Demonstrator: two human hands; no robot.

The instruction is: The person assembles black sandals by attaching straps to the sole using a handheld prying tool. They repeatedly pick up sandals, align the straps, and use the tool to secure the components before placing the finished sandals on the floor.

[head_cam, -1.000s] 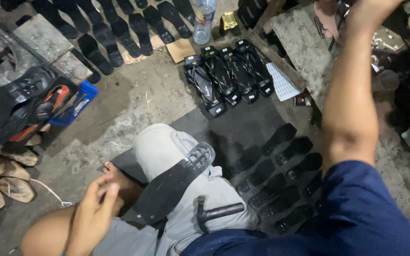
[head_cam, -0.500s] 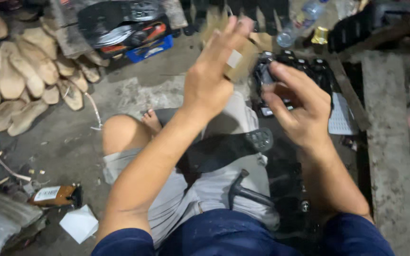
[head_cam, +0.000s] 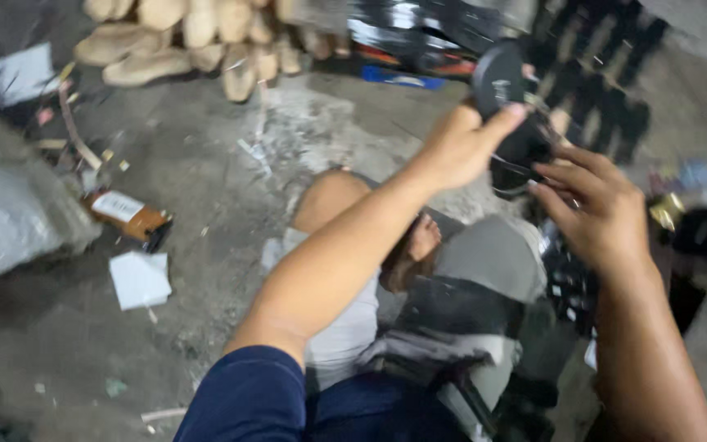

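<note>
Hands are up high in the head view, and both of them hold 1 black sandal (head_cam: pixel 511 106). It is in the air, above the person's knees, near the top of the picture.

Left hand (head_cam: pixel 464 146) is shut around the sandal's left side, with the thumb pointing up along it. Right hand (head_cam: pixel 599 209) is just beside it, to the right and a bit lower. Its fingers reach to the sandal's lower edge and touch it there. The picture is blurry, so I cannot tell how tight that hand holds. The 2 hands are close but do not touch each other.

Both arms come out of dark blue sleeves (head_cam: pixel 247 397). Under the arms the person sits on the grey floor (head_cam: pixel 206 164) with bent legs in grey shorts (head_cam: pixel 484 262). A dark flat piece (head_cam: pixel 460 307) lies on the lap.

Tan shoe soles (head_cam: pixel 190 37) are piled at the top, well apart from the hands. A small brown bottle (head_cam: pixel 128 217) lies on its side on the floor at the left. A white paper scrap (head_cam: pixel 139 278) lies just below it. Black sandals (head_cam: pixel 607 74) lie in rows on the floor behind the hands, at the top right.
</note>
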